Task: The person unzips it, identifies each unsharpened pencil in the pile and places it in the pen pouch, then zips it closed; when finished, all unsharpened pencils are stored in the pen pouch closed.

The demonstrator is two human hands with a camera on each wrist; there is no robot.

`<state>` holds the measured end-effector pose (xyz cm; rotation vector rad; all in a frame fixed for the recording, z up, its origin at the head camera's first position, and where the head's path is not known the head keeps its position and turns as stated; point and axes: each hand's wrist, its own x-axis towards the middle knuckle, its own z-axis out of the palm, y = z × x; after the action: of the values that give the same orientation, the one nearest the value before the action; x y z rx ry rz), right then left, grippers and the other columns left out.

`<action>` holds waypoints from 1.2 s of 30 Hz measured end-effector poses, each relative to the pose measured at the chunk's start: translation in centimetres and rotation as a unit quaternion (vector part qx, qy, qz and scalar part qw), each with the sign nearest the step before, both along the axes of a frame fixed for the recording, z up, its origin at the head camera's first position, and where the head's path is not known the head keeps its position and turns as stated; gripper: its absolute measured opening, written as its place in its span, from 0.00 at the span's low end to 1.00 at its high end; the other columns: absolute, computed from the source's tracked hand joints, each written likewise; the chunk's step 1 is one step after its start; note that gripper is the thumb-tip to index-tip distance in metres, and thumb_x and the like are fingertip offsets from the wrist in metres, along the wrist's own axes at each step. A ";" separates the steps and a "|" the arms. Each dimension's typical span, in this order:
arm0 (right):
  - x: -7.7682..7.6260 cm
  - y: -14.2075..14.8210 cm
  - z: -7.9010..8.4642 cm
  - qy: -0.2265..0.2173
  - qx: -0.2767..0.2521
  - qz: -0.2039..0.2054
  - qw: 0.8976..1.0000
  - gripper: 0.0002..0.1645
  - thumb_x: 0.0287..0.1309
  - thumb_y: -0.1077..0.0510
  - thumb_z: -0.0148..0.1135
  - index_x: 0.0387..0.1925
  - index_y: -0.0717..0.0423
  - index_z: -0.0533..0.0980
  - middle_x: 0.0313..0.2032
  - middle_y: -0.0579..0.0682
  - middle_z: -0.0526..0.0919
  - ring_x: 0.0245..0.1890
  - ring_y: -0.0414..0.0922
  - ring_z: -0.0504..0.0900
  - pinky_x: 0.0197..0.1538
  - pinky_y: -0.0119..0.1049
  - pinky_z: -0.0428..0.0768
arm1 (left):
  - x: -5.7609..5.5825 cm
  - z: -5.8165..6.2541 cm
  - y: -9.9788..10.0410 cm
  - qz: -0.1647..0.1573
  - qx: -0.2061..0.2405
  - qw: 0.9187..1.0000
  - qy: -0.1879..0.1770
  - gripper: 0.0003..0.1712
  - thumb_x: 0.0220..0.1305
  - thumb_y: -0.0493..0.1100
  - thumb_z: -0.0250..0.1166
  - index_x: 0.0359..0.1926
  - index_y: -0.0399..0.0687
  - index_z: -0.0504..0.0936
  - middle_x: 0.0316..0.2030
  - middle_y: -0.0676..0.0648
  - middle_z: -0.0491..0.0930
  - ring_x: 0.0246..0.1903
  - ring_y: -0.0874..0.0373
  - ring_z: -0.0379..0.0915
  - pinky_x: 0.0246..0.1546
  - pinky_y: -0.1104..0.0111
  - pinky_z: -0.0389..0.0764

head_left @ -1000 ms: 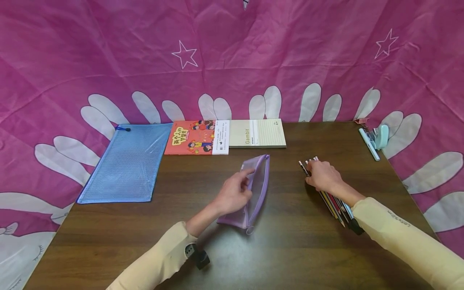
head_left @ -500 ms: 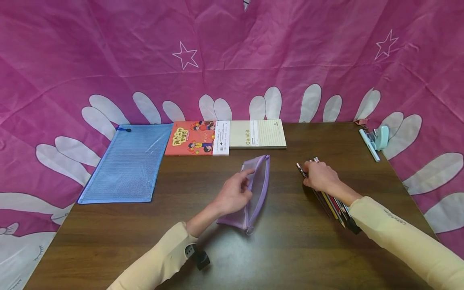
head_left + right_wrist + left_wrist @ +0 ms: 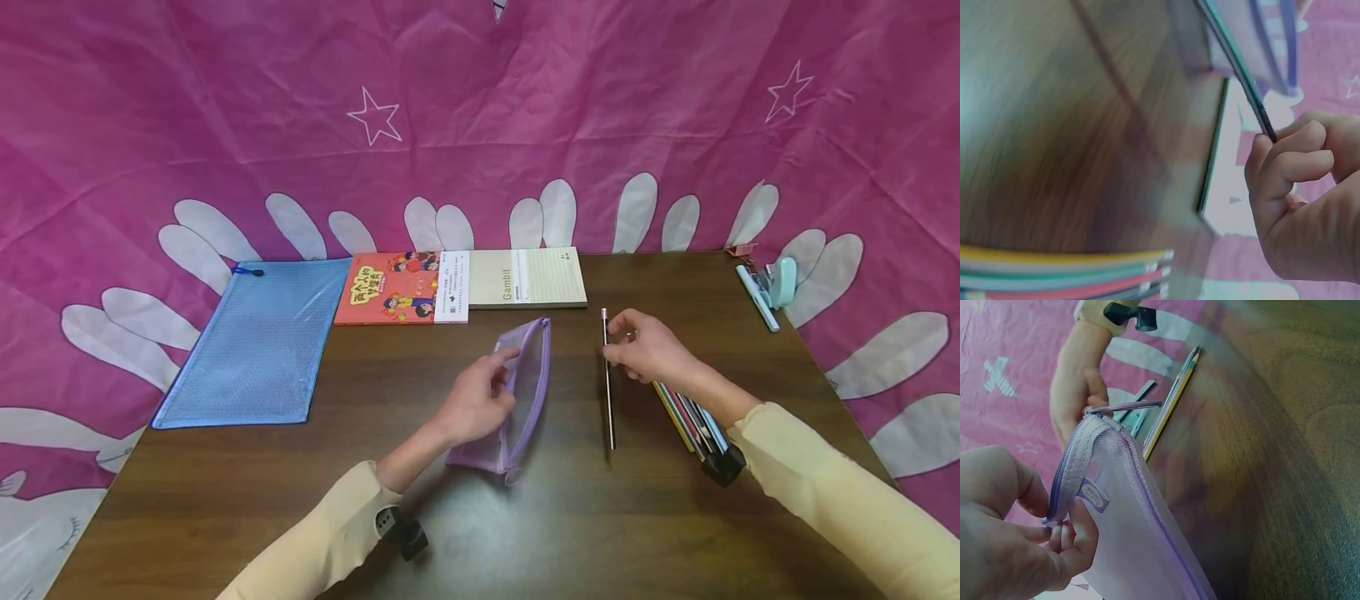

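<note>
My left hand (image 3: 476, 402) pinches the top edge of a purple mesh pencil case (image 3: 477, 456), whose zip opening gapes toward the right. The left wrist view shows thumb and fingers at the zipper edge of the case (image 3: 1141, 544), near a small label. Between the thumb and fingers of my right hand (image 3: 651, 348) is one slim dark pencil (image 3: 610, 408), its eraser end away from me. This pencil (image 3: 1239, 69) hangs over the table to the right of the case. Several coloured pencils (image 3: 684, 418) lie partly hidden under my right forearm.
A blue mesh zip bag (image 3: 251, 350) lies at the left. At the back are a red book (image 3: 386, 287) and a cream notepad (image 3: 551, 279). A pale blue pen (image 3: 757, 298), a mint-coloured item (image 3: 783, 283) and something pink (image 3: 740, 250) sit at the back right edge.
My right hand has drawn one dark pencil out of the bunch and moved it left toward the case. The left hand and the case stay where they were.
</note>
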<state>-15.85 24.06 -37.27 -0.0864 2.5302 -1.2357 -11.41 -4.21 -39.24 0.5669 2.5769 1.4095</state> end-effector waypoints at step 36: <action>2.0 -8.1 0.5 -0.042 -0.235 -0.084 0.967 0.21 0.63 0.66 0.61 0.52 0.61 0.62 0.28 0.55 0.82 0.13 0.39 0.69 0.16 0.29 0.64 | -0.1 0.0 0.2 0.002 0.004 1.000 0.007 0.39 0.50 0.28 0.60 0.68 0.37 0.70 0.37 0.47 0.74 0.36 0.57 0.72 0.39 0.65 0.75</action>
<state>-13.81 15.98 -36.74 0.0732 2.1584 -1.8439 -11.50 -4.00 -39.25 0.5734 2.5855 1.4229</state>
